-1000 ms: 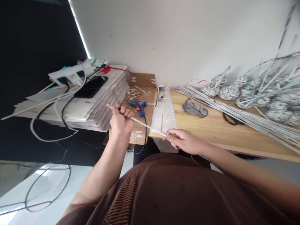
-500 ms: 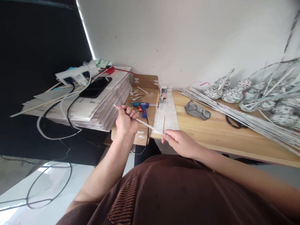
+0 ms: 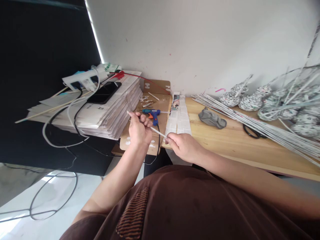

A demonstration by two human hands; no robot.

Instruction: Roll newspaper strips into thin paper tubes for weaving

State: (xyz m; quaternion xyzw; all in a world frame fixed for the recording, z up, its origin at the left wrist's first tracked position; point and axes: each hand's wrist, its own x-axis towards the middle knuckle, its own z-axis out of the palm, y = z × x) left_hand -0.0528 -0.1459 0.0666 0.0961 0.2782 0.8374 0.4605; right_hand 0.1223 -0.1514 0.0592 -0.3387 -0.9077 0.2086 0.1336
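Observation:
A thin rolled paper stick [image 3: 159, 132] slants between my hands, in front of the table edge. My left hand [image 3: 140, 129] is closed around its upper part, palm turned up, and a short tip shows past the thumb. Lower down, the fingers of my right hand [image 3: 183, 146] pinch the stick's other end. Just beyond my left hand lies a blue glue gun [image 3: 154, 115] on a piece of cardboard [image 3: 163, 100]. Flat newspaper strips [image 3: 183, 115] rest on the wooden table beyond my right hand.
At left, a tall paper stack [image 3: 117, 116] carries a black phone [image 3: 105, 92], a power strip [image 3: 83, 78] and loose cables. On the wooden table [image 3: 212, 143] lie a grey cloth [image 3: 212, 118], a bundle of paper sticks [image 3: 260, 125], black-handled scissors [image 3: 250, 131] and several woven paper shapes [image 3: 250, 100].
My right hand has moved left and slightly up along the stick, closer to my left hand. Less of the stick shows between them. The whole view has shifted a little.

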